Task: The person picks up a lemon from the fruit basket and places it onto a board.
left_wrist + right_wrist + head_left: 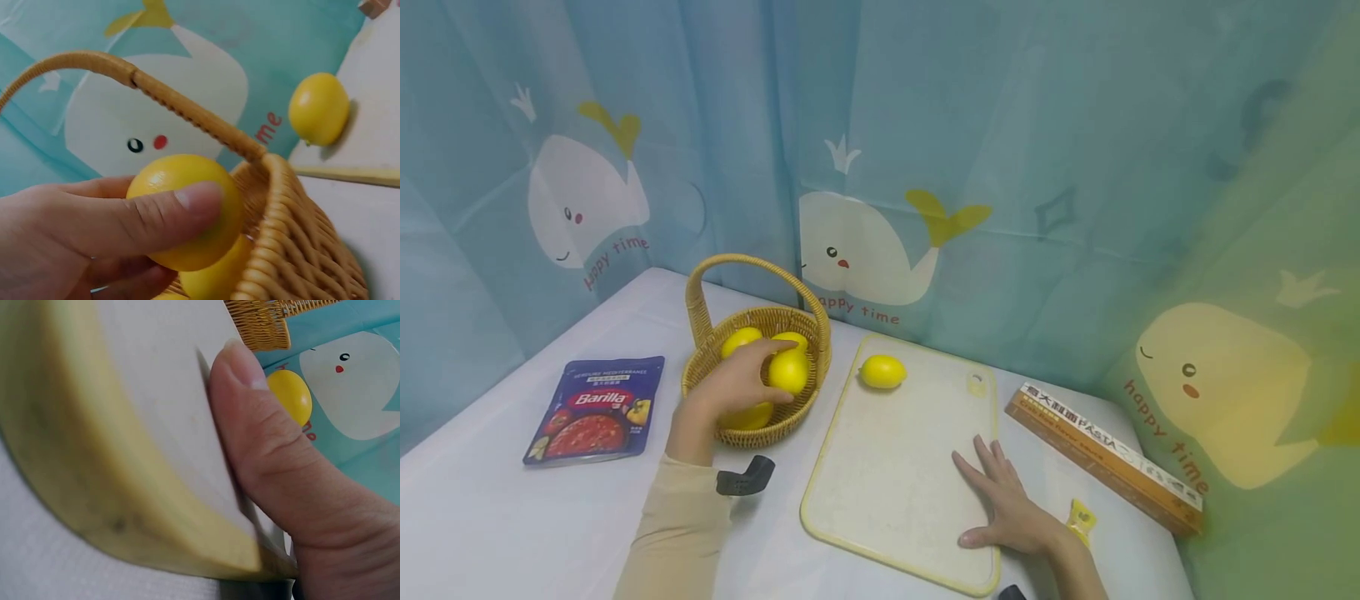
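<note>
White desk (pixel 475 521) is filling the lower frame.
At lower right, the right hand (pixel 1006 510) is spreading straight fingers over a cutting board (pixel 887 483); left of centre, the left hand (pixel 733 383) is gripping a lemon (pixel 788 373) above other lemons (pixel 742 337) in a wicker basket (pixel 773 435); behind, a printed curtain (pixel 1037 108) is hanging.

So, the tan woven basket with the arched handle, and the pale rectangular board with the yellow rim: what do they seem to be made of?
The tan woven basket: probably wicker or rattan, perhaps a plastic imitation, lightly glossy; interlaced strands show in its wall.
The pale rectangular board: probably plastic, mostly matte, since its plain surface shows no wood grain.
</note>
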Action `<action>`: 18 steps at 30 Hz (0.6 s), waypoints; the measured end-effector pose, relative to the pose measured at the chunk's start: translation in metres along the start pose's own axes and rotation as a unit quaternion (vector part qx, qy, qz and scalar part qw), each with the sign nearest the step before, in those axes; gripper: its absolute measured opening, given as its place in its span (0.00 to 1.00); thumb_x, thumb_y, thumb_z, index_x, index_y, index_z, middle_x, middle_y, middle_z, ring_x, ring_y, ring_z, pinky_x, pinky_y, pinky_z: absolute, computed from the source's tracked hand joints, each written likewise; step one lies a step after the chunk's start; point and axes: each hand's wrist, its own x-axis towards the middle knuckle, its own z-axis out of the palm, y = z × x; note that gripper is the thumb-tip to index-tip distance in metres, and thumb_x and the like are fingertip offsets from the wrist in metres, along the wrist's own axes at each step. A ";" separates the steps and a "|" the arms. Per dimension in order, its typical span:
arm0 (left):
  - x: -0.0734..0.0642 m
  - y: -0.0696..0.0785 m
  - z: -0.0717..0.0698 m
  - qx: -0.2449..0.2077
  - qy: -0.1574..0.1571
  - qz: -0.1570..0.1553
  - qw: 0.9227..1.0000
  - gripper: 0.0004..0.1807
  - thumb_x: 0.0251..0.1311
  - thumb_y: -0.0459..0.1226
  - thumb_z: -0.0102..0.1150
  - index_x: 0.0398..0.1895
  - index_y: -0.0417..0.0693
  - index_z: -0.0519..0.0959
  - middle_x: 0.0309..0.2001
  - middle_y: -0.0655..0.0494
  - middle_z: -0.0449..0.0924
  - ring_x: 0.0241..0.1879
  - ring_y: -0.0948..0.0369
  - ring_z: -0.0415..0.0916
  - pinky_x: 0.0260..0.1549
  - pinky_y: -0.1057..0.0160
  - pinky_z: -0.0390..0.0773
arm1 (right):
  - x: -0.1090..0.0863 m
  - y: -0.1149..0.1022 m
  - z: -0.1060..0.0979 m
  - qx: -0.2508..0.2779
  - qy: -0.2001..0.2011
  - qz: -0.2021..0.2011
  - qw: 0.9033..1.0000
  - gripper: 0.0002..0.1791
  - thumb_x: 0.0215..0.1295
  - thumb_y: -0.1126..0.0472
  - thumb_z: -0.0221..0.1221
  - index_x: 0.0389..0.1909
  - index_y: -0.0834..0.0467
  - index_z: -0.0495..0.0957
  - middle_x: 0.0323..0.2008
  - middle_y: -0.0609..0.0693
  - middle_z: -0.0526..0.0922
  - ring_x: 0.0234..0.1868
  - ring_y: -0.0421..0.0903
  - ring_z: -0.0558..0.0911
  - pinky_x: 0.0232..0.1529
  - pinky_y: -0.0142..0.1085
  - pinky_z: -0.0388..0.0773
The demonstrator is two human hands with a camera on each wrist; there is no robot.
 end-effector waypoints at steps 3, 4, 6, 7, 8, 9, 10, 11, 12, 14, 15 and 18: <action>-0.003 0.005 -0.006 0.003 0.001 0.005 1.000 0.41 0.47 0.41 0.72 0.67 0.47 0.66 0.63 0.45 0.70 0.61 0.48 0.67 0.63 0.46 0.67 | 0.001 0.001 0.000 -0.004 0.003 -0.003 1.000 0.59 0.38 0.43 0.73 0.73 0.51 0.55 0.74 0.65 0.33 0.71 0.69 0.25 0.65 0.68 0.26; -0.004 0.007 -0.008 0.004 0.001 0.006 1.000 0.41 0.47 0.41 0.72 0.66 0.47 0.66 0.63 0.45 0.70 0.60 0.49 0.68 0.62 0.46 0.67 | 0.001 0.002 0.000 -0.006 0.004 -0.005 1.000 0.59 0.38 0.43 0.73 0.73 0.51 0.55 0.74 0.65 0.33 0.71 0.70 0.25 0.65 0.69 0.26; -0.006 0.010 -0.011 0.011 0.001 0.006 1.000 0.41 0.47 0.40 0.72 0.66 0.47 0.67 0.62 0.45 0.71 0.59 0.49 0.68 0.61 0.46 0.68 | 0.001 0.002 0.001 -0.010 0.006 -0.008 1.000 0.59 0.38 0.42 0.73 0.73 0.51 0.55 0.74 0.65 0.34 0.71 0.70 0.26 0.65 0.69 0.27; -0.008 0.013 -0.013 0.014 0.001 0.004 1.000 0.40 0.47 0.40 0.72 0.66 0.47 0.67 0.62 0.46 0.71 0.58 0.49 0.68 0.61 0.46 0.68 | 0.001 0.002 0.001 -0.011 0.006 -0.005 1.000 0.59 0.37 0.42 0.73 0.73 0.51 0.55 0.74 0.65 0.34 0.71 0.70 0.26 0.65 0.69 0.27; -0.009 0.015 -0.015 0.018 -0.001 0.002 1.000 0.40 0.47 0.40 0.72 0.66 0.47 0.67 0.62 0.46 0.71 0.58 0.49 0.68 0.61 0.46 0.68 | 0.001 0.002 0.001 -0.012 0.005 -0.004 1.000 0.59 0.37 0.42 0.73 0.73 0.51 0.55 0.74 0.65 0.34 0.71 0.70 0.26 0.65 0.69 0.27; -0.011 0.018 -0.016 0.023 -0.001 0.002 1.000 0.40 0.47 0.39 0.72 0.66 0.47 0.67 0.62 0.46 0.71 0.58 0.49 0.68 0.61 0.46 0.68 | 0.001 0.002 0.001 -0.013 0.004 -0.001 1.000 0.59 0.37 0.42 0.73 0.73 0.51 0.54 0.74 0.65 0.34 0.71 0.70 0.26 0.65 0.69 0.27; -0.012 0.020 -0.018 0.028 -0.003 0.000 1.000 0.40 0.47 0.39 0.71 0.66 0.48 0.67 0.62 0.47 0.71 0.58 0.49 0.68 0.61 0.46 0.68 | 0.001 0.002 0.000 -0.014 0.003 0.000 1.000 0.60 0.37 0.42 0.73 0.73 0.52 0.54 0.74 0.65 0.34 0.71 0.70 0.26 0.65 0.69 0.27; -0.013 0.022 -0.019 0.034 -0.004 -0.001 0.999 0.40 0.47 0.39 0.71 0.66 0.48 0.67 0.61 0.47 0.71 0.58 0.49 0.68 0.61 0.45 0.67 | 0.001 0.002 0.000 -0.013 0.003 0.002 1.000 0.60 0.38 0.42 0.73 0.73 0.52 0.54 0.75 0.65 0.33 0.71 0.69 0.26 0.65 0.68 0.27; -0.015 0.025 -0.021 0.038 -0.005 -0.005 0.999 0.40 0.47 0.39 0.71 0.66 0.49 0.67 0.61 0.48 0.71 0.58 0.50 0.68 0.61 0.46 0.68 | 0.001 0.002 0.000 -0.013 0.002 0.004 1.000 0.60 0.38 0.41 0.72 0.73 0.51 0.54 0.75 0.64 0.33 0.71 0.69 0.26 0.66 0.68 0.26; -0.017 0.030 -0.024 0.047 -0.007 -0.005 0.999 0.40 0.47 0.38 0.71 0.67 0.49 0.67 0.61 0.48 0.72 0.58 0.50 0.68 0.61 0.46 0.68 | 0.001 0.001 0.000 -0.012 0.001 0.005 1.000 0.60 0.38 0.41 0.72 0.73 0.51 0.54 0.75 0.64 0.33 0.71 0.69 0.25 0.66 0.68 0.26; -0.019 0.032 -0.025 0.050 -0.008 -0.005 0.999 0.39 0.48 0.37 0.71 0.67 0.50 0.67 0.61 0.48 0.72 0.58 0.50 0.68 0.61 0.46 0.68 | 0.000 0.001 0.000 -0.012 0.002 0.005 1.000 0.59 0.38 0.42 0.72 0.73 0.51 0.54 0.75 0.64 0.33 0.71 0.69 0.25 0.66 0.68 0.26; -0.025 0.041 -0.030 0.057 -0.012 -0.001 0.998 0.39 0.48 0.37 0.70 0.66 0.50 0.67 0.60 0.49 0.73 0.57 0.51 0.69 0.60 0.46 0.69 | 0.000 0.001 0.000 -0.012 0.002 0.001 1.000 0.60 0.38 0.41 0.72 0.73 0.51 0.54 0.74 0.65 0.33 0.71 0.69 0.26 0.65 0.68 0.26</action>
